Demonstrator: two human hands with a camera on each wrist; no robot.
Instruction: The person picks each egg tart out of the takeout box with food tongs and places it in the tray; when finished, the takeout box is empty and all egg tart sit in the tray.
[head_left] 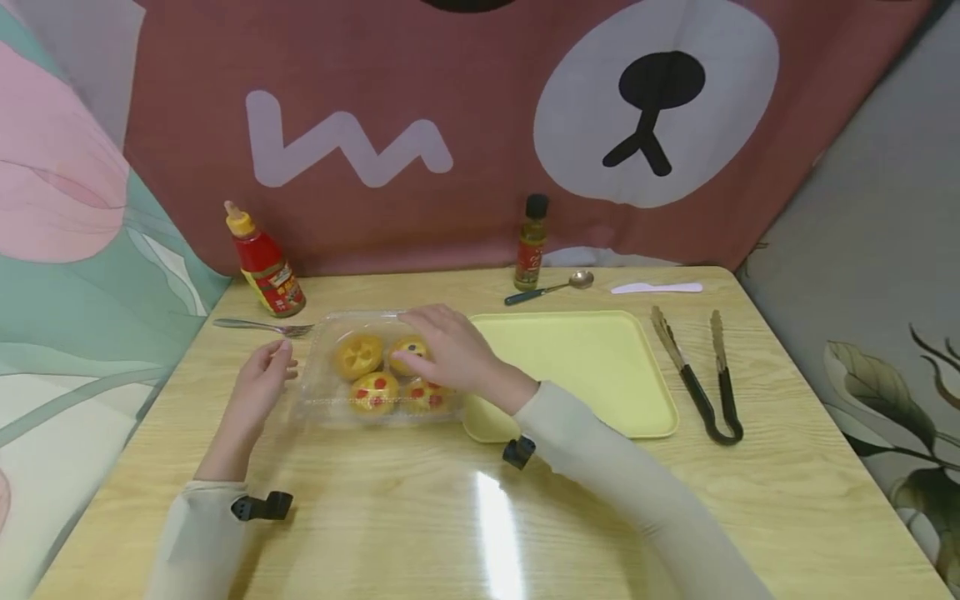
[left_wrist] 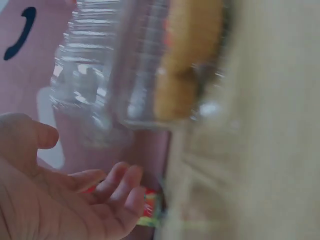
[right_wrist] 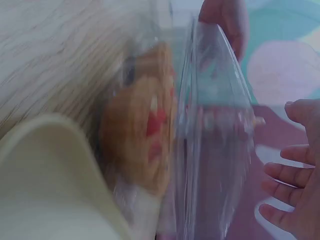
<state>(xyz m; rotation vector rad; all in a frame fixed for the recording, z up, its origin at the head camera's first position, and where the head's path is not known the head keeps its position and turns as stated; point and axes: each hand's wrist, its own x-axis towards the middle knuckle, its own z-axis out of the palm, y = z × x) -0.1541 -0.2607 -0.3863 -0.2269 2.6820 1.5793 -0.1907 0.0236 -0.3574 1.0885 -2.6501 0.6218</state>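
A clear plastic box (head_left: 322, 375) stands on the table, with several round yellow pastries (head_left: 358, 357) inside, some with red dots. Its clear lid (right_wrist: 215, 125) lies over the pastries in the right wrist view. My right hand (head_left: 457, 350) is above the box's right part, fingers apart and relaxed, holding nothing. Beside the box's left edge is my left hand (head_left: 262, 375), its fingers loosely bent and nothing in them. The left wrist view shows that hand (left_wrist: 75, 195) apart from the box (left_wrist: 145, 100).
A yellow tray (head_left: 570, 367) is right of the box, with black-handled tongs (head_left: 705, 392) beyond it. Behind are a red sauce bottle (head_left: 272, 275), a fork (head_left: 255, 324), a small bottle (head_left: 531, 246), a spoon (head_left: 551, 288) and a pale knife (head_left: 656, 288).
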